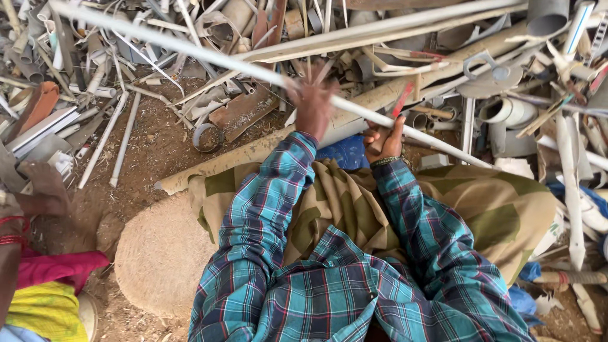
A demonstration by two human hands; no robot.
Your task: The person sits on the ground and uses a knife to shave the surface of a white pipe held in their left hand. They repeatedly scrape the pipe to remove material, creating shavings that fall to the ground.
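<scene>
Head view shows the left hand (313, 101) spread with fingers fanned apart, blurred, pressing on a long thin white pipe (209, 58) that runs from the upper left down toward the right, while the right hand (383, 140) is curled shut around the same pipe lower down, beside a red-handled tool (401, 100) whose working end I cannot make out. Beyond the hands the pipe crosses a thick dirty beige pipe (253, 152) lying on the dirt ground (152, 152) amid a heap of scrap plastic pipes (525, 114). Another person's arm (12, 253) with red bangles is cut off at the left edge.
</scene>
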